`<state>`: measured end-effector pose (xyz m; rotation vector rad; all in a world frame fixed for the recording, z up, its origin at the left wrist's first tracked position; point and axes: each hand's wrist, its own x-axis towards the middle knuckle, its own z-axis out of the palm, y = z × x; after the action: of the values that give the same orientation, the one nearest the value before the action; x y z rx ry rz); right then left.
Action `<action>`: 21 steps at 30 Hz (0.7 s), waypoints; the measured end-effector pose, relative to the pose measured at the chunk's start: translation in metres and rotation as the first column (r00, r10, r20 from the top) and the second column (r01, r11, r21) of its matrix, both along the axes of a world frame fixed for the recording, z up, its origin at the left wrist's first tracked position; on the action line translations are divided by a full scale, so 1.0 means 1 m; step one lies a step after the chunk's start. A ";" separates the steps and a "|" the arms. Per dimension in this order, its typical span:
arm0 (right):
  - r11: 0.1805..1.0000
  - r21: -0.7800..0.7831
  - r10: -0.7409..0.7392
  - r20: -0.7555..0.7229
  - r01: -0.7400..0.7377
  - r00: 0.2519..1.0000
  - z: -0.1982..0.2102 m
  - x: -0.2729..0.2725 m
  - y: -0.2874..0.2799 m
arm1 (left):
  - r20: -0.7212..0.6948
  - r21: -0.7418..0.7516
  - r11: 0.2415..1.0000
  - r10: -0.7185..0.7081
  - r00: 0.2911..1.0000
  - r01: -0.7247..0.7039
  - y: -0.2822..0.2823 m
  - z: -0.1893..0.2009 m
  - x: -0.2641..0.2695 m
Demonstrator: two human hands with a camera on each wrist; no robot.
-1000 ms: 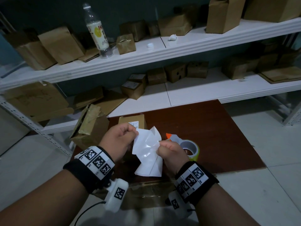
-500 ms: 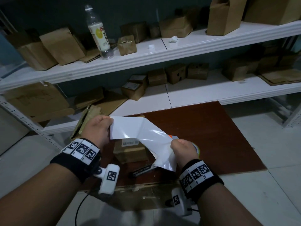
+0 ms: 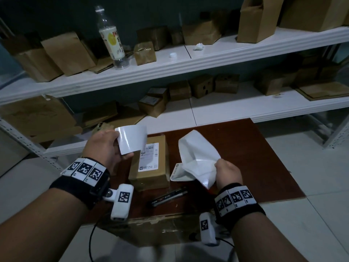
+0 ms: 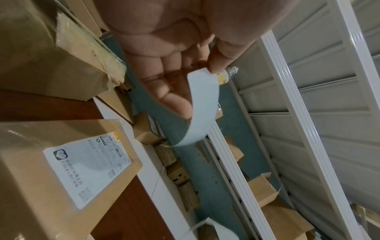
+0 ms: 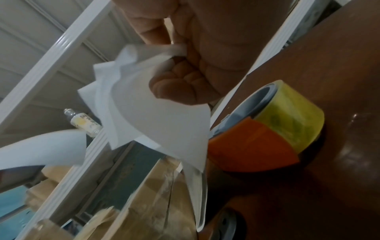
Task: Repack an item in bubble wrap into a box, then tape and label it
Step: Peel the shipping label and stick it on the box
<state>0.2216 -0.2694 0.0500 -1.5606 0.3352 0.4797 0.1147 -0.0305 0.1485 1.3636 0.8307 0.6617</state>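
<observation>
A taped cardboard box point(image 3: 151, 173) with a printed label point(image 3: 148, 157) lies on the brown board point(image 3: 245, 152). My left hand point(image 3: 120, 146) pinches a glossy white label point(image 3: 132, 140) above the box's far left corner. In the left wrist view the label point(image 4: 202, 110) curls down from between thumb and fingers, over the box point(image 4: 30, 178). My right hand point(image 3: 221, 167) grips a crumpled white backing sheet point(image 3: 198, 154) to the right of the box. The right wrist view shows the sheet point(image 5: 160, 116) bunched in the fist, above a tape roll point(image 5: 287, 123) with an orange dispenser.
A black pen point(image 3: 169, 196) lies on the board just in front of the box. White shelves point(image 3: 207, 59) behind hold many cardboard boxes and a plastic bottle point(image 3: 112, 38). A flattened box point(image 3: 151, 229) lies at the board's near edge. Tiled floor surrounds the board.
The white sheet that both hands held together has come apart. My left hand has moved up and left with the label, and my right hand has moved right with the backing sheet.
</observation>
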 end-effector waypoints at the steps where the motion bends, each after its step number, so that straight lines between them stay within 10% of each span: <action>1: 0.999 0.032 -0.026 -0.006 0.026 1.000 0.002 0.000 -0.003 | -0.010 0.003 1.000 0.001 1.000 -0.001 0.001 -0.002 0.000; 14: 0.733 0.473 -0.400 -0.282 0.489 0.872 -0.001 0.020 -0.023 | -0.078 0.163 0.981 -0.093 0.993 0.105 -0.021 -0.021 0.002; 21: 0.835 0.352 -0.363 -0.224 0.422 0.905 -0.009 0.024 -0.020 | -0.038 0.248 0.958 -0.138 0.990 0.143 -0.028 -0.037 0.001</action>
<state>0.2457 -0.2897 0.0409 -1.0260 0.6225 0.3126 0.1162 -0.0586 0.1114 1.6439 0.6748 0.6583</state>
